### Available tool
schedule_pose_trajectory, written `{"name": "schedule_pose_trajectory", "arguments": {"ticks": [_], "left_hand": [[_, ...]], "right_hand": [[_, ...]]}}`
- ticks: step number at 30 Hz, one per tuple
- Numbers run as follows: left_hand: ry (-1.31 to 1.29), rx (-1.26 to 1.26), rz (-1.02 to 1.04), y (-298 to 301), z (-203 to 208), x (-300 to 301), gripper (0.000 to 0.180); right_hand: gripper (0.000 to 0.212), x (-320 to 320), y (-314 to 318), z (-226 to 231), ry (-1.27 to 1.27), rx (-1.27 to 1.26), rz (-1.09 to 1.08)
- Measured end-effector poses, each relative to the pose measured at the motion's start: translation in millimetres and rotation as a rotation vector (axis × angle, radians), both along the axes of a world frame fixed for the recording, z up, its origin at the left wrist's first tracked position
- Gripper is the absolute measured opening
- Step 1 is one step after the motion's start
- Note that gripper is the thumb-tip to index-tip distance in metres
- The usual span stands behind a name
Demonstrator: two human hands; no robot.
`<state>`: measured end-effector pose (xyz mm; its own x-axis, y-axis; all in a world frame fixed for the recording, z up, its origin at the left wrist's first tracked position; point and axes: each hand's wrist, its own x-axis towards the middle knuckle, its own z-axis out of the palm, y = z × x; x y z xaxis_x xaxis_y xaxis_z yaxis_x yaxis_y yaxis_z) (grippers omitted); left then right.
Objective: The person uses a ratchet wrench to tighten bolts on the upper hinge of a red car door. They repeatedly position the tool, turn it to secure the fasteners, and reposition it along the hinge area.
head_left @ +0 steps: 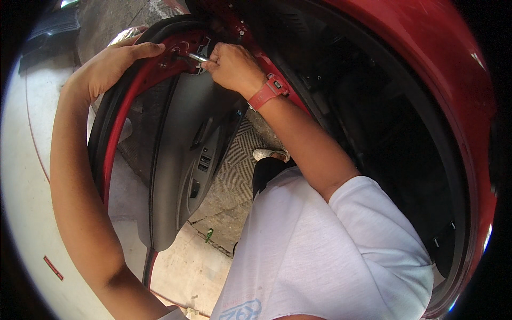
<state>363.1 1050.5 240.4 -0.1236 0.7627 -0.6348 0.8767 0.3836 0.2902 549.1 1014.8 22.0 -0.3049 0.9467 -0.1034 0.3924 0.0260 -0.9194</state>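
Observation:
My left hand [114, 61] reaches around the outside of the open red car door's upper front corner. Its thumb points in along the frame, and its fingers curl over a shiny side mirror [127, 35], partly out of sight. With closed fingers, my right hand [233, 65] grips a silver rod-shaped tool [198, 57]; its exact kind is unclear. The tool's end points left at the bare red corner panel [169, 60], where holes and a thin light-coloured wire or bracket [205, 45] show.
Below hangs the grey door trim [173, 149] with window switches [205, 160]. The dark car interior [373, 96] and red body [426, 32] lie on the right. A white car surface [32, 186] is at far left, and textured paving [232, 160] lies underfoot.

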Motion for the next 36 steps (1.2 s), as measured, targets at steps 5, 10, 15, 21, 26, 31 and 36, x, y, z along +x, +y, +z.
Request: {"name": "schedule_pose_trajectory", "arguments": {"ticks": [5, 10, 15, 21, 26, 31, 36], "left_hand": [[0.027, -0.031, 0.014, -1.1, 5.7, 7.9, 0.063], [0.059, -0.016, -0.005, -1.9, 3.7, 4.7, 0.062], [0.026, -0.018, 0.0, -0.7, 3.7, 6.4, 0.058], [0.015, -0.003, 0.004, -3.1, 5.3, 9.8, 0.058], [0.026, -0.005, -0.021, -0.3, 3.4, 6.4, 0.062], [-0.019, -0.029, -0.007, -0.3, 3.6, 6.0, 0.064], [-0.008, -0.019, 0.003, -0.9, 4.3, 6.2, 0.062]], "right_hand": [[0.027, -0.8, 0.7, -2.9, -0.013, 0.03, -0.015], [0.028, -1.4, -0.2, 0.7, -0.024, 0.005, -0.015], [0.028, 0.1, -1.0, 0.4, -0.016, 0.002, -0.02], [0.029, -0.6, 1.0, 1.1, -0.029, 0.005, -0.004], [0.029, -5.2, 3.5, -1.5, -0.057, 0.055, -0.003], [0.029, -2.0, 2.5, 1.9, -0.033, 0.032, 0.002], [0.028, 0.2, 1.4, 5.9, -0.048, 0.04, 0.007]]}}
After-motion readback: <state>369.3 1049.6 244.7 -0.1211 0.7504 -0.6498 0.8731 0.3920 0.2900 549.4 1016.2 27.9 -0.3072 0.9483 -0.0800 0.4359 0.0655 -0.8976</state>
